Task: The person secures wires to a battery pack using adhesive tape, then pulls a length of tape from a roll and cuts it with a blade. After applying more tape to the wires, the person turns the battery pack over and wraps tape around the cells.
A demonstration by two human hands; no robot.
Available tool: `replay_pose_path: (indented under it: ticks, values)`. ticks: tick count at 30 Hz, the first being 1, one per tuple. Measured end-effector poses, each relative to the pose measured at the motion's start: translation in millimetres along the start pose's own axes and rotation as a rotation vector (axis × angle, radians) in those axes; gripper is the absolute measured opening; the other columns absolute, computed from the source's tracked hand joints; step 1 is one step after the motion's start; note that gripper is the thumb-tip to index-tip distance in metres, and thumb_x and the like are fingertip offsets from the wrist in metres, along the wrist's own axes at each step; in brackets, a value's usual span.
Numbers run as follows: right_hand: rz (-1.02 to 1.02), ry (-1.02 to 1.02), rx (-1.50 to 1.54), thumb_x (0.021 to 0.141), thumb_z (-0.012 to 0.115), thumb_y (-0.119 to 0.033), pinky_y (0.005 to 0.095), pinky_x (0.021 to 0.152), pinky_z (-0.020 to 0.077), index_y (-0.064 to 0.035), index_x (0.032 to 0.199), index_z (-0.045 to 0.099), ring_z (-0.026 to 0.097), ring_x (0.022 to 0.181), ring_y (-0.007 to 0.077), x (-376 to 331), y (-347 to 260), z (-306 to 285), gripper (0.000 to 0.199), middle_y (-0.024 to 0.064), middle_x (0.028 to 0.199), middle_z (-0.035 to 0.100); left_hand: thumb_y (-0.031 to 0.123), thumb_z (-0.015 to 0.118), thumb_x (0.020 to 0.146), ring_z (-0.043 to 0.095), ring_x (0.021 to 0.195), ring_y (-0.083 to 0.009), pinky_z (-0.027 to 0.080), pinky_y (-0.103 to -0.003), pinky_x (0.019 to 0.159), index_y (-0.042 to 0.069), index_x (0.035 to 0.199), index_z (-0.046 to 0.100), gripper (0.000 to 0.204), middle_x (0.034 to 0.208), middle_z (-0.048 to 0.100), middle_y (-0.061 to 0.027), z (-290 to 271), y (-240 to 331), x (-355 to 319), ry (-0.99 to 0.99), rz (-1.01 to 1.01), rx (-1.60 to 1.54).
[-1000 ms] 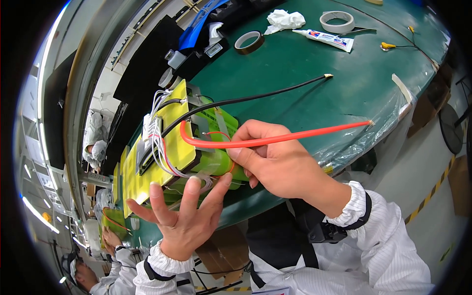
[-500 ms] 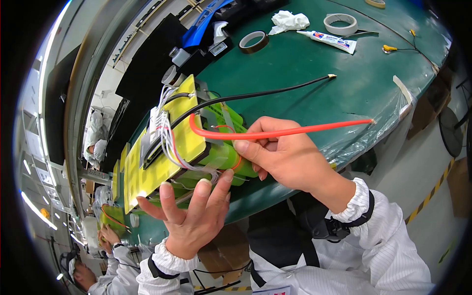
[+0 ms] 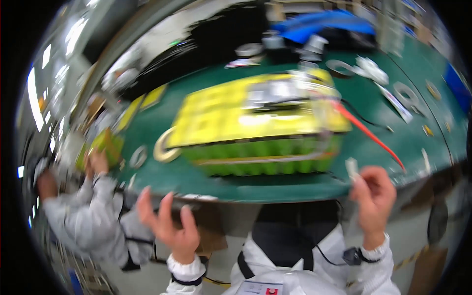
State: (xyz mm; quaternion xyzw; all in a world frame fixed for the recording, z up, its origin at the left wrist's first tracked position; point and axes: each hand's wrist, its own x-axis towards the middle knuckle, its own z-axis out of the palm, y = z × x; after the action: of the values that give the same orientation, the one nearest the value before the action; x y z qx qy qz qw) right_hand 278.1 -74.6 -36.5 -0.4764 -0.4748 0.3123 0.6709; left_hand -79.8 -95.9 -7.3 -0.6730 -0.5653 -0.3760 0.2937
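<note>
A battery pack point(image 3: 246, 162) with green cells and a yellow top board point(image 3: 216, 118) lies lengthwise on the green table. Blurred white wires and a grey-white part point(image 3: 275, 93) sit on its top. From its right end a red cable point(image 3: 371, 135) runs down to the right, near a black cable point(image 3: 364, 118). My left hand point(image 3: 174, 231) is spread in the air before the table edge, holding nothing. Right of the pack, my right hand point(image 3: 376, 199) pinches a small white piece point(image 3: 351, 168), too blurred to name exactly. Neither hand touches the pack.
A cream tape roll point(image 3: 164, 147) leans by the pack's left end; another roll point(image 3: 138, 156) lies farther left. At the right are a white tube point(image 3: 395, 103), crumpled tissue point(image 3: 372, 70) and more rolls. A co-worker point(image 3: 93, 206) handles another pack point(image 3: 105, 147) at left.
The view has swung, and the pack now lies lengthwise before me. My left hand has come off it. My right hand has left the red cable area and now pinches a small white piece.
</note>
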Motion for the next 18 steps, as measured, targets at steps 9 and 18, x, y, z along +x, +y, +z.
replay_pose_path:
  ticks: [9, 18]
  values:
    - [-0.184, 0.086, -0.374, 0.099, 0.058, -0.009, 0.0187, 0.050, 0.0243, -0.0062, 0.093, 0.054, 0.034, 0.058, 0.0004, -6, 55, -54, 0.008, -0.0068, 0.074, 0.043, 0.009, 0.069, 0.082, 0.054, 0.101, -0.0341, 0.045, -0.042, 0.090, 0.004, 0.101, 0.070, 0.020, 0.107, 0.066, -0.0123, -17, -114, -53, -0.056, -0.445, 0.001]
    - [-0.306, -0.036, -0.513, 0.094, 0.062, -0.004, 0.0205, 0.053, 0.0302, -0.0035, 0.090, 0.055, 0.038, 0.060, 0.0037, -25, 16, 9, 0.008, -0.0038, 0.073, 0.046, 0.015, 0.073, 0.077, 0.065, 0.093, -0.0302, 0.054, -0.040, 0.080, 0.010, 0.100, 0.074, 0.024, 0.090, 0.070, -0.0127, 28, -223, 94, -0.490, -0.296, 0.134]
